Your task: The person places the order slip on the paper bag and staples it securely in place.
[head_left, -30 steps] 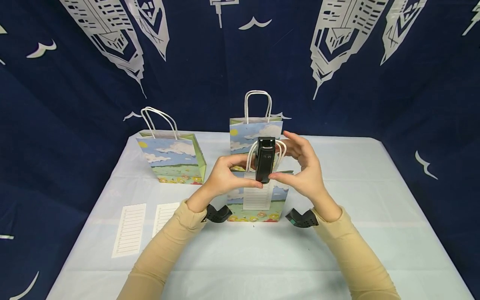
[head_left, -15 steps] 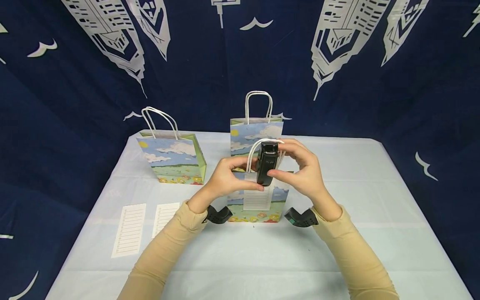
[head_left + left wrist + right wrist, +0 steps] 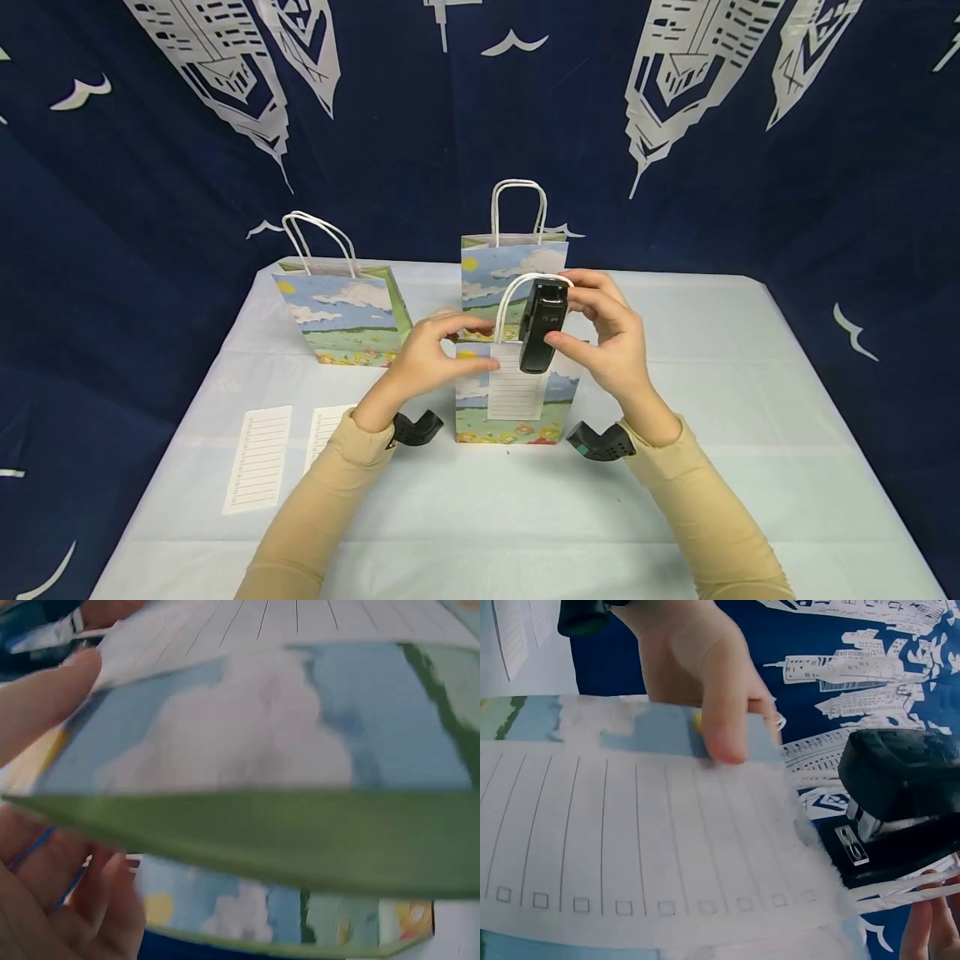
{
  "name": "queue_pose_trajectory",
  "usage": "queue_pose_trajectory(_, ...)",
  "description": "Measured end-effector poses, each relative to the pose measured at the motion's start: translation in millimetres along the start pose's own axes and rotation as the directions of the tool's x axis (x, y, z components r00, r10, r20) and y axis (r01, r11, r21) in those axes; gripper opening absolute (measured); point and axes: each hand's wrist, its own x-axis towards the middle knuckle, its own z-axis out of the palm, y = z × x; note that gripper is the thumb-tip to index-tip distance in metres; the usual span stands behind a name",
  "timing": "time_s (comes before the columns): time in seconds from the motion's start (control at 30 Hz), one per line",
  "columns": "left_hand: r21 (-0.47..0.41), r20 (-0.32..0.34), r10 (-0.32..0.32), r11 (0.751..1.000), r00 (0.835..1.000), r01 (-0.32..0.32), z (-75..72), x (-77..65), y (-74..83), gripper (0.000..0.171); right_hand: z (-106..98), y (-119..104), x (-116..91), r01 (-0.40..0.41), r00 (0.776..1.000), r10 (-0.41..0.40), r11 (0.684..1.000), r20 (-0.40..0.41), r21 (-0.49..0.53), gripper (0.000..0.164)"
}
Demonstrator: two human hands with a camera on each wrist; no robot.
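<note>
My right hand [image 3: 611, 333] holds a black stapler [image 3: 544, 325] upright between thumb and fingers, above the front paper gift bag [image 3: 472, 404]. A lined checklist slip [image 3: 517, 396] lies against the upper front of that bag. In the right wrist view the stapler [image 3: 900, 787] gapes just beyond the bag's top edge, beside the white rope handle [image 3: 900, 892]. My left hand [image 3: 427, 354] is at the bag's upper left, thumb before the front panel and fingers behind it, spread apart. Whether its thumb touches the paper I cannot tell.
A second matching bag [image 3: 513, 262] stands right behind the front one. Another bag [image 3: 341, 317] stands at the back left. Two lined slips, an outer one [image 3: 257, 458] and an inner one [image 3: 324, 429], lie on the white-covered table [image 3: 510, 517]. A dark blue printed curtain [image 3: 480, 125] hangs behind.
My left hand has drawn away leftward from the stapler and the bag's middle. The stapler has shifted slightly right and tilted in my right hand. The bags stay in place.
</note>
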Motion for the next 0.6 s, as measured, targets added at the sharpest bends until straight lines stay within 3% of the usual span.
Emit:
queue_pose_trajectory(0.07,0.05,-0.019,-0.011,0.999,1.0,0.012,-4.1,-2.0,-1.2,0.036,-1,-2,-1,-0.002,1.0,0.002,1.0,-0.016,0.021,0.04)
queue_pose_trajectory(0.17,0.046,-0.032,-0.025,0.999,0.999,0.026,-7.1,-3.2,-1.8,0.024,-4,-5,-2,-0.003,0.999,0.005,0.999,-0.035,0.051,0.039)
queue_pose_trajectory(0.43,-0.132,-0.032,-0.164,0.978,0.986,0.158,-0.1,6.1,4.2,0.016,-16,-17,-9,-0.018,0.993,0.027,0.997,-0.116,0.079,0.044)
queue_pose_trajectory(0.6,-0.187,-0.027,-0.167,0.969,0.986,0.159,3.6,19.7,24.7,0.01,-28,-25,-20,-0.011,0.987,0.026,0.996,-0.159,0.094,0.044)
